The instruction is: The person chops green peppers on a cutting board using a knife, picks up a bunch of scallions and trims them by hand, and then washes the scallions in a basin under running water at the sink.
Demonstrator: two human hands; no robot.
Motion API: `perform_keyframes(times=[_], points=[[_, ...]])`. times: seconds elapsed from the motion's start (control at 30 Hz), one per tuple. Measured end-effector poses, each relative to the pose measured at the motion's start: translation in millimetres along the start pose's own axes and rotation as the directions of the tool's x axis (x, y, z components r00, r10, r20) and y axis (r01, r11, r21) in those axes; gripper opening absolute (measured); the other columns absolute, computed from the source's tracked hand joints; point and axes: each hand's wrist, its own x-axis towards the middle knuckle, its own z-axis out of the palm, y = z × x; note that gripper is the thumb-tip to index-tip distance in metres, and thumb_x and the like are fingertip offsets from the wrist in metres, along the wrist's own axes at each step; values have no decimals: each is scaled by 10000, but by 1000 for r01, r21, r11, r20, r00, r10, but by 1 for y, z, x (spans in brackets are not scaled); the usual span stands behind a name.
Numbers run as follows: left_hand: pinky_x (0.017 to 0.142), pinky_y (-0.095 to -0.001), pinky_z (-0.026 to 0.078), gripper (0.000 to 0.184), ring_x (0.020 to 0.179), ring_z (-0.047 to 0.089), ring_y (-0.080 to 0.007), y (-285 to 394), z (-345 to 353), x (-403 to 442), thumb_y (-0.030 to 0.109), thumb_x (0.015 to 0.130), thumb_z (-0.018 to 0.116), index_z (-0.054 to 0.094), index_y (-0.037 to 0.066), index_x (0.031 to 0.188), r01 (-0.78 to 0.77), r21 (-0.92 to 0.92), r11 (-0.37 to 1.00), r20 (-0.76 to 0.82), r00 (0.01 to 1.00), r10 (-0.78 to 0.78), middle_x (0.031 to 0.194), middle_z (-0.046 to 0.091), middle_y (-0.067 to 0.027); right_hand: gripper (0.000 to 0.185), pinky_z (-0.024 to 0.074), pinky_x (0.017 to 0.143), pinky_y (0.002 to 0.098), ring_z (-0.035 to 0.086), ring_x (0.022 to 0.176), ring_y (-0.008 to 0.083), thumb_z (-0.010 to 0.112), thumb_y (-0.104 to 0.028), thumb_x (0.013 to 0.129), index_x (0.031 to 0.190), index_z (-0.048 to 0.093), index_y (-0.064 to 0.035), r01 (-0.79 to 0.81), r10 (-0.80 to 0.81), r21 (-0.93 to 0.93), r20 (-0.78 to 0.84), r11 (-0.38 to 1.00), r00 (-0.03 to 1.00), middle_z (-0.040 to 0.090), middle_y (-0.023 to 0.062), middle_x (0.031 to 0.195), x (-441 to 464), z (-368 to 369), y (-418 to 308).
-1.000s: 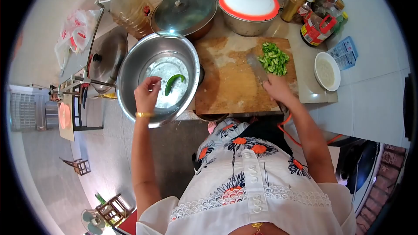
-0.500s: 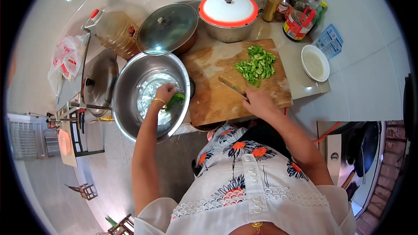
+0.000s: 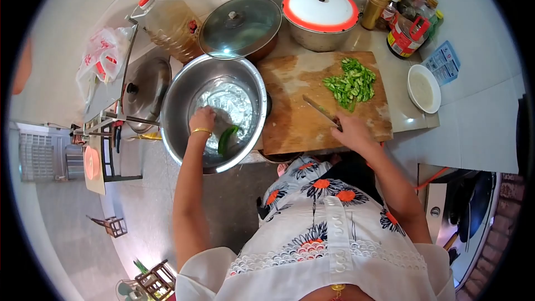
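My left hand (image 3: 202, 119) is inside the large metal basin (image 3: 174, 153), its fingers curled inward. What they hold, if anything, is hidden. A whole green pepper (image 3: 225, 139) lies in the basin, to the right of that hand and apart from it. My right hand (image 3: 354, 132) grips the handle of a kitchen knife (image 3: 317, 109), whose blade rests low over the wooden cutting board (image 3: 290, 128) and points up and left. Beyond the knife sits a pile of sliced green pepper (image 3: 352, 83) on the board.
A glass-lidded pan (image 3: 239, 25) and a white-lidded pot with a red rim (image 3: 320, 11) stand behind the board. At the right are a white bowl (image 3: 422, 89) and several sauce bottles (image 3: 405, 36). A large oil jug (image 3: 173, 28) and another lid (image 3: 146, 95) are left.
My left hand has moved left across the basin, away from the green pepper, which now lies nearer the basin's front. The view has shifted. My right hand still holds the knife.
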Motion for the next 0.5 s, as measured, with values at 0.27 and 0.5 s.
perform_keyframes(times=[0.27, 0.5], points=[[744, -365, 458, 392, 836, 579, -289, 9, -10, -22, 307, 569, 720, 615, 72, 865, -88, -107, 990, 393, 911, 123, 860, 609, -140, 324, 446, 700, 433, 573, 771, 353, 559, -260, 719, 939, 517, -25, 9, -8, -35, 19, 999, 1000, 593, 190, 790, -1, -3, -4], [610, -339, 497, 494, 716, 619, -275, 3, -24, -20, 235, 636, 696, 465, 20, 1016, 339, -300, 892, 78, 940, -331, 844, 617, -145, 340, 448, 697, 430, 572, 790, 351, 567, -273, 712, 948, 520, -33, 15, -16, 45, 27, 999, 1000, 600, 181, 812, 2, 0, 3]])
